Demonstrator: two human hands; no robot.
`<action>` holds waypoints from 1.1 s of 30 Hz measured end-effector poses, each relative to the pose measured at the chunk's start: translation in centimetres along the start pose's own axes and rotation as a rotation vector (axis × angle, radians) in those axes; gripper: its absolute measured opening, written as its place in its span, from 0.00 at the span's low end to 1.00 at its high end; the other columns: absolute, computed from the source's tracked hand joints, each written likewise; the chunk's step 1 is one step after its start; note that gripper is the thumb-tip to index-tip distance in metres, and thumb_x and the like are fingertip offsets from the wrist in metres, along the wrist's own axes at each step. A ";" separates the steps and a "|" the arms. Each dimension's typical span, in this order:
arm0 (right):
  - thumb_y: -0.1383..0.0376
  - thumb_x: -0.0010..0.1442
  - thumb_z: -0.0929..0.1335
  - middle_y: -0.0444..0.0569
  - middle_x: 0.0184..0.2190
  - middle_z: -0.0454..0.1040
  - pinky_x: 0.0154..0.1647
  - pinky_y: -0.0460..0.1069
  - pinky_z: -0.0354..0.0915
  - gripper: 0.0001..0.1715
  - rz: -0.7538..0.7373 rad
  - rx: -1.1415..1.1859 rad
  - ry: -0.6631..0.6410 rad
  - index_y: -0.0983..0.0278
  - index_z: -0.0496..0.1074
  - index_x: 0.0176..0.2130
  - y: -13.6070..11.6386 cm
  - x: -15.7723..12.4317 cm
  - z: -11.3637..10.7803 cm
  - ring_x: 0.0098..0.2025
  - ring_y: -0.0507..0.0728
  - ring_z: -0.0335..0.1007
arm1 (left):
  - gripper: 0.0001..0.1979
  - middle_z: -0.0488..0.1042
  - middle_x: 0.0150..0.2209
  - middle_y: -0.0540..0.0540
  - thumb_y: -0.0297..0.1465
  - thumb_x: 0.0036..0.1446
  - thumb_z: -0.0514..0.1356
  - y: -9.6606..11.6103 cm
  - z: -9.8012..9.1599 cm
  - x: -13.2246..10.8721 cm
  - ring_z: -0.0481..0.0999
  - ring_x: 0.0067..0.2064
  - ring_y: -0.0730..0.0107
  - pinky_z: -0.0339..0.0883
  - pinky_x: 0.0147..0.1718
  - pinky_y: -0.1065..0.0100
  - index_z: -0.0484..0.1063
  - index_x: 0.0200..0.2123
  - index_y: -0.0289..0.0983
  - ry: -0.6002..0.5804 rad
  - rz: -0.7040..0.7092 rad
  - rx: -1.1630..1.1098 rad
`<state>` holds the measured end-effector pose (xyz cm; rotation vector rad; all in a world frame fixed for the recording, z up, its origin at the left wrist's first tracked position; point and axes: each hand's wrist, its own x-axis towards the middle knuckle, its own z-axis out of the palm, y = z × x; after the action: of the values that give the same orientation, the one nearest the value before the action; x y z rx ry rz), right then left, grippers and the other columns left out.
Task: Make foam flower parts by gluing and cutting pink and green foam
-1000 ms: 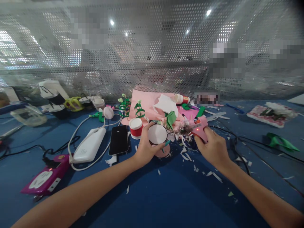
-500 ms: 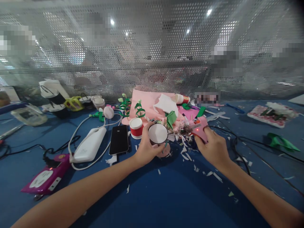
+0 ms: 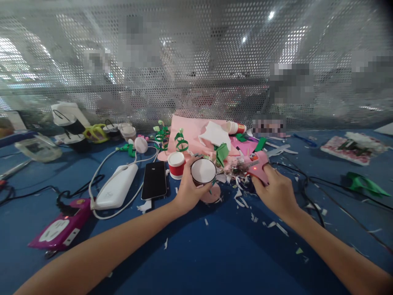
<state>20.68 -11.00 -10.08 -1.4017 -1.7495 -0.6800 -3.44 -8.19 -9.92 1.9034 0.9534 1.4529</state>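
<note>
My left hand (image 3: 190, 189) wraps round a small paper cup (image 3: 204, 171) with a dark rim and white inside, its mouth tipped toward me. In my right hand (image 3: 276, 188) is a pink glue gun (image 3: 260, 167) with a lit red light; its nozzle points left and meets or nearly meets the cup's right rim. Below the cup lies a round pink paper disc (image 3: 211, 194), partly covered. Just left of my left hand stands a red and white paper cup (image 3: 176, 165). Crumpled green paper (image 3: 221, 154) sits behind the held cup.
A black phone (image 3: 154, 180), a white power bank (image 3: 117, 186) with cable and a purple power strip (image 3: 61, 226) lie left. Behind are pink paper (image 3: 187, 131), stacked cups (image 3: 236, 128) and green paper spirals (image 3: 181, 143). A perforated metal screen (image 3: 196, 61) closes the back. Paper scraps litter the table.
The held cup has tilted slightly and shifted a little left, showing more of its inside. The glue gun stays at the cup's right side, both hands still gripping.
</note>
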 end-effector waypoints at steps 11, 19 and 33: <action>0.62 0.55 0.63 0.47 0.21 0.68 0.24 0.49 0.58 0.05 0.008 0.007 -0.013 0.62 0.62 0.30 -0.1 0.0 -0.1 0.23 0.57 0.66 | 0.33 0.62 0.53 0.42 0.27 0.43 0.65 0.5 0.0 0.1 0.63 0.56 0.57 0.57 0.56 0.52 0.55 0.53 0.41 0.020 0.019 0.065; 0.62 0.55 0.62 0.48 0.21 0.69 0.24 0.49 0.58 0.05 0.002 -0.001 -0.005 0.62 0.63 0.30 -0.3 -0.1 0.1 0.24 0.58 0.66 | 0.36 0.61 0.54 0.41 0.27 0.43 0.65 0.6 -0.2 0.1 0.62 0.57 0.56 0.56 0.57 0.52 0.54 0.54 0.41 -0.008 0.025 0.095; 0.63 0.55 0.63 0.48 0.22 0.69 0.26 0.49 0.60 0.04 -0.025 0.050 0.000 0.62 0.63 0.31 -0.9 -0.2 0.0 0.25 0.58 0.68 | 0.34 0.60 0.56 0.42 0.29 0.43 0.66 0.3 -0.1 0.0 0.62 0.57 0.56 0.58 0.56 0.54 0.56 0.53 0.41 -0.010 0.029 0.108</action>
<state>19.83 -11.36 -10.23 -1.3484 -1.7752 -0.6456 -3.49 -8.34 -9.67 2.0074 1.0216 1.4334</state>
